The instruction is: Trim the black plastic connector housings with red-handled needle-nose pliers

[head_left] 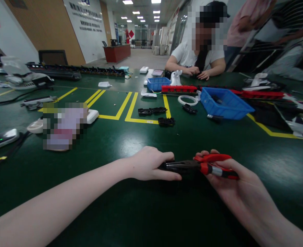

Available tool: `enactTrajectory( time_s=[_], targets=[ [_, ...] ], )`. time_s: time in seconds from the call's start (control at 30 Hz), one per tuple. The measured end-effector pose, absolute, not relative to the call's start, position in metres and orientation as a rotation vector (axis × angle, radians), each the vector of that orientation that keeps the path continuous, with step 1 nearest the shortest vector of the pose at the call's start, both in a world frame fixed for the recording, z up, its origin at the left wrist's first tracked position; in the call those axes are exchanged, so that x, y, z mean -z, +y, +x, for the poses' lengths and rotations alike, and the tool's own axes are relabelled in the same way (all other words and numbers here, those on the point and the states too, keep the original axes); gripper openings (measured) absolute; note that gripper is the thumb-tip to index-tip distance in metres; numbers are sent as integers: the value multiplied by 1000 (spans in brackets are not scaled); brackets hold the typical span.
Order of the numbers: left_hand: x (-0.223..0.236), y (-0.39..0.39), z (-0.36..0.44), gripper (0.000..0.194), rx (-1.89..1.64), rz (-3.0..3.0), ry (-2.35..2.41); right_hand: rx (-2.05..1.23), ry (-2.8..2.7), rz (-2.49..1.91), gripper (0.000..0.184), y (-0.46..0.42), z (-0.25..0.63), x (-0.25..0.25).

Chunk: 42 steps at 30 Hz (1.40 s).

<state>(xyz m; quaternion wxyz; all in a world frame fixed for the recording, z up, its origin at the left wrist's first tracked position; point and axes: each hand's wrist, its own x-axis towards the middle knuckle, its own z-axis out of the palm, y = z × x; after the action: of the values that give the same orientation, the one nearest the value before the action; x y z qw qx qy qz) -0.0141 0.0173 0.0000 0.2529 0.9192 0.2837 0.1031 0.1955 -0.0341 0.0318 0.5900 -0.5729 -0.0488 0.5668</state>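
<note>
Green tabletop (110,144) with yellow stripes; blue bins (224,106); red-and-black plier handles (215,164).

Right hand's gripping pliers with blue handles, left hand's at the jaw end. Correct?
Handle colour's wrong: the head view shows red-and-black handles. The right hand does grip the pliers, with the left hand at the jaw end.
</note>
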Motion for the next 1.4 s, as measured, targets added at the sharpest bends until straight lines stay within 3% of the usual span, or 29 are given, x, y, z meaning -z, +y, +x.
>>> enactTrajectory(
  time_s=[0.5,0.77,1.07,1.3,1.4],
  targets=[
    [-1,19,-13,39,-299,2293,779,-1267,-180,-1271,18,-35,202,-36],
    [2,12,-11,33,-377,2459,817,-1183,-304,-1264,20,-30,215,-40],
    [6,7,-10,37,-408,2707,977,-1019,-930,-1109,33,-34,215,-35],
    [6,6,-10,39,-428,2733,967,-943,-903,-1108,21,-39,215,-40],
    [8,6,-10,42,-447,2742,964,-830,-976,-1117,32,-43,214,-45]
  ],
)
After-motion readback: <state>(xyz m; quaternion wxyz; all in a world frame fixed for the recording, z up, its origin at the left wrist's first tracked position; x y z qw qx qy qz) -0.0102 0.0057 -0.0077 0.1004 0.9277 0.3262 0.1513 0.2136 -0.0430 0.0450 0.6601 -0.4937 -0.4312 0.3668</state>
